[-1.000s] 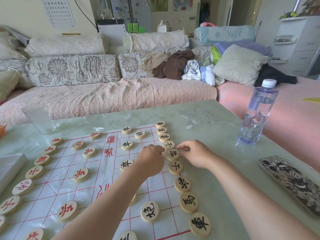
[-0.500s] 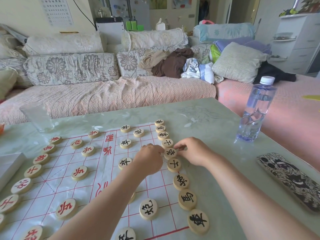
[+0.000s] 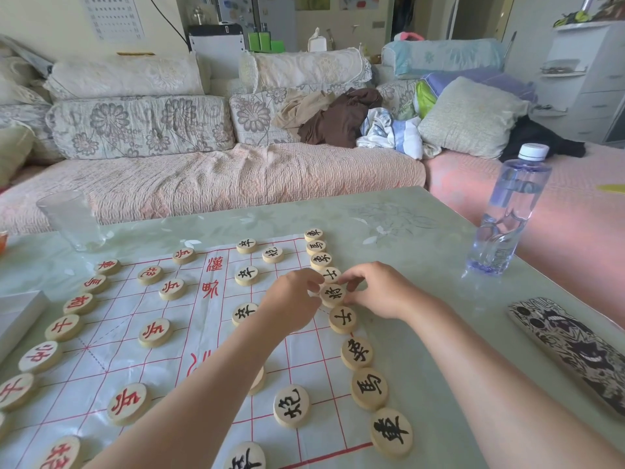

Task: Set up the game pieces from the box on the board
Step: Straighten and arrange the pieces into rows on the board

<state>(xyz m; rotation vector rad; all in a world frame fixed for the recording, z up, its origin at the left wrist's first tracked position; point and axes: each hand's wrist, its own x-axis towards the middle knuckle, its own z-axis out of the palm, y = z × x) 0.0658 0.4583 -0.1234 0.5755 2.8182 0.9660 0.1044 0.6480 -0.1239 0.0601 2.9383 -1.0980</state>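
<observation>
While both hands meet at the right edge of the board (image 3: 206, 333), the middle black piece (image 3: 333, 294) of the black column is pinched by the curled fingers (image 3: 351, 278) and thumb of the right hand (image 3: 382, 292). It lies flat on the board, between two neighbouring black discs. The left hand (image 3: 291, 302) is seen from the back, its fingers curled against the piece's left rim; whether they grip it cannot be told. Red pieces (image 3: 154, 331) are ranged on the board's left side. On the desk (image 3: 422, 252) a water bottle (image 3: 507, 211), a glass (image 3: 72, 220) and a patterned phone case (image 3: 571, 350) are set well apart.
</observation>
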